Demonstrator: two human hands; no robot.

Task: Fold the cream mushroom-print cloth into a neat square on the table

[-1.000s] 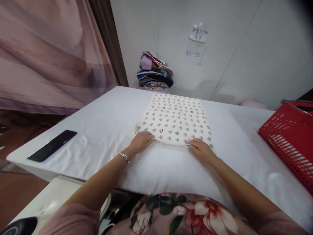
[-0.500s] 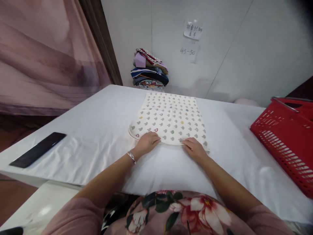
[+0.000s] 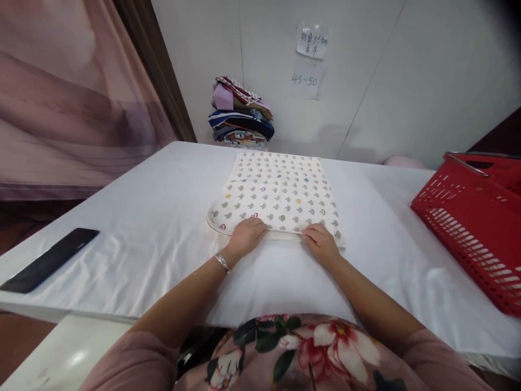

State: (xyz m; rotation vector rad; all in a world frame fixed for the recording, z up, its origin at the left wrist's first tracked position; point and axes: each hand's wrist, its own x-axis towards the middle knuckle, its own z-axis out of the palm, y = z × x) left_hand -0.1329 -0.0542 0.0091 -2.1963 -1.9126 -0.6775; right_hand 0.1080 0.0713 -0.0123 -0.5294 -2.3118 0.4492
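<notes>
I see a stack of folded fabrics point(image 3: 243, 118) before a pale wall point(image 3: 391, 103). Left of that stack I see a pinkish curtain point(image 3: 77, 98); right of it and higher, two paper notes point(image 3: 306, 81), the lower reading 45-50. Nearer me than the stack are a flat black slab point(image 3: 51, 260), leftward, and a red basket point(image 3: 459, 239), rightward.

Light soft | faint shadow on wall point(image 3: 366, 114) | glare (small spot) on white surface point(image 3: 71, 350) | upper-right corner dark

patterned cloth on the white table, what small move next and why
Probably raise the near edge of the patterned cloth slightly, evenly: the left grip and right grip seem to pinch it at two spots, and a lower layer shows just beneath.
</notes>
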